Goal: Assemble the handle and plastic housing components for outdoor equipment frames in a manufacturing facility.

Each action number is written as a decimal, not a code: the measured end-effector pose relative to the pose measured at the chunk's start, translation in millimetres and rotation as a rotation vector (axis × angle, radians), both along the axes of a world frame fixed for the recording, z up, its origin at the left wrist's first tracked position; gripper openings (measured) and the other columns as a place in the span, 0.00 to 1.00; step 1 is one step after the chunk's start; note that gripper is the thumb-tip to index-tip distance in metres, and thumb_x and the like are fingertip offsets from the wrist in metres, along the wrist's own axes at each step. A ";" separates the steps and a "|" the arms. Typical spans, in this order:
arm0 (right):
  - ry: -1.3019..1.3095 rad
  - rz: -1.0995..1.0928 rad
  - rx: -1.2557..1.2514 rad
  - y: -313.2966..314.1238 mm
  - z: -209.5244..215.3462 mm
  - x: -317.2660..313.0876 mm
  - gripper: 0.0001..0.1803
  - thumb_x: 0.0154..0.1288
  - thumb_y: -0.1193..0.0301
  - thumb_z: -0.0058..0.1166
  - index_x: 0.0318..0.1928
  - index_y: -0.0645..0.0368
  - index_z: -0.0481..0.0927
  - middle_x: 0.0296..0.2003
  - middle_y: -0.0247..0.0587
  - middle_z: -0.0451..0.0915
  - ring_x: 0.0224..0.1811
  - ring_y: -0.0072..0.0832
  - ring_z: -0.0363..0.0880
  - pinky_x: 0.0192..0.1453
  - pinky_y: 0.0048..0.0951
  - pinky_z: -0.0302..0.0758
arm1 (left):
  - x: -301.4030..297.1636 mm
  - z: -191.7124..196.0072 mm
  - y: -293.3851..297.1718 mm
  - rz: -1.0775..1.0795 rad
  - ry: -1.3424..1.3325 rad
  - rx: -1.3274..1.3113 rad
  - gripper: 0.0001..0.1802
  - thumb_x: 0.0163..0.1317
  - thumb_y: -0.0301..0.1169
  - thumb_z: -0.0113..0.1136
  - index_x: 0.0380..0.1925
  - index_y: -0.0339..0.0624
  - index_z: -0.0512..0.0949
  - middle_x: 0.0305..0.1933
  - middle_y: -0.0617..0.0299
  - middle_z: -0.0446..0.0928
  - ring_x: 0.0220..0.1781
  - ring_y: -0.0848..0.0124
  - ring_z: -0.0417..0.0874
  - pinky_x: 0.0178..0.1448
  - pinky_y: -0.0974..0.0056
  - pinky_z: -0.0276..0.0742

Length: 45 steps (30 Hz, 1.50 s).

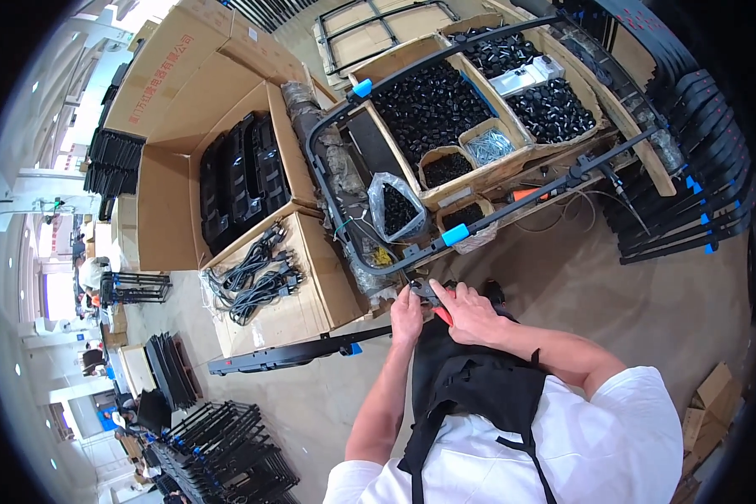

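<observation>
My right hand (472, 312) is closed round red-handled pliers (443, 316), whose dark head points to the left. Close against that head, my left hand (406, 314) has its fingers pinched together; what they hold is too small to make out. Just beyond both hands lies the near corner of a black tubular frame (317, 168), which carries bright blue wraps (455, 234). The frame rests across the bench and its part bins.
Wooden bins (512, 149) hold many black plastic parts, with silver screws (489, 147) in one small box. At left stands an open carton (166, 189) of black parts; black cables (256, 277) lie on a box beside it. Black frames (689, 168) are stacked at right.
</observation>
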State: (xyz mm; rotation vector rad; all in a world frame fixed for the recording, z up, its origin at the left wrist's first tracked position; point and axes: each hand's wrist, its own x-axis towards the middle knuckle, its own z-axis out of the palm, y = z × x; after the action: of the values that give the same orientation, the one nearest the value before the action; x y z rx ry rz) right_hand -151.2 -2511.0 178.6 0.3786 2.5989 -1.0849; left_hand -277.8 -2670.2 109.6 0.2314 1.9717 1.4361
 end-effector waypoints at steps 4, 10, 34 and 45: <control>0.104 -0.031 0.096 -8.2 -4.3 1.2 0.54 0.59 0.72 0.63 0.84 0.57 0.51 0.49 0.66 0.75 0.49 0.60 0.81 0.52 0.54 0.83 | -12.2 13.4 -2.7 -0.059 -0.113 0.063 0.16 0.82 0.29 0.46 0.59 0.35 0.80 0.51 0.61 0.86 0.48 0.73 0.86 0.54 0.62 0.86; 0.069 -0.137 0.166 -30.5 9.0 5.0 0.49 0.64 0.71 0.60 0.84 0.49 0.54 0.48 0.62 0.75 0.47 0.58 0.83 0.49 0.54 0.83 | -77.4 71.6 3.5 -0.182 0.301 -0.375 0.19 0.76 0.39 0.54 0.42 0.36 0.88 0.35 0.52 0.89 0.42 0.60 0.91 0.50 0.58 0.84; -0.008 -0.530 0.545 -130.6 0.1 -60.2 0.44 0.66 0.69 0.62 0.81 0.38 0.63 0.48 0.55 0.75 0.46 0.50 0.83 0.44 0.46 0.84 | -139.6 25.5 58.9 -0.578 0.902 -0.443 0.25 0.79 0.46 0.48 0.36 0.37 0.84 0.40 0.36 0.86 0.45 0.36 0.88 0.54 0.37 0.81; 0.130 -0.671 -1.397 -61.0 -68.6 -26.4 0.58 0.52 0.78 0.59 0.86 0.37 0.55 0.44 0.28 0.75 0.38 0.19 0.73 0.42 0.22 0.72 | -142.2 23.8 59.4 -0.528 0.848 -0.463 0.25 0.78 0.46 0.50 0.37 0.36 0.85 0.40 0.36 0.86 0.47 0.36 0.87 0.55 0.37 0.80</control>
State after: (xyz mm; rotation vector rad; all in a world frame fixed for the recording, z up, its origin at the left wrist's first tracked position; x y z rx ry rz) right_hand -177.7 -2572.1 110.0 0.7792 1.1630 -2.7626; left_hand -420.0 -2610.8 133.5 1.1935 2.5425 0.5266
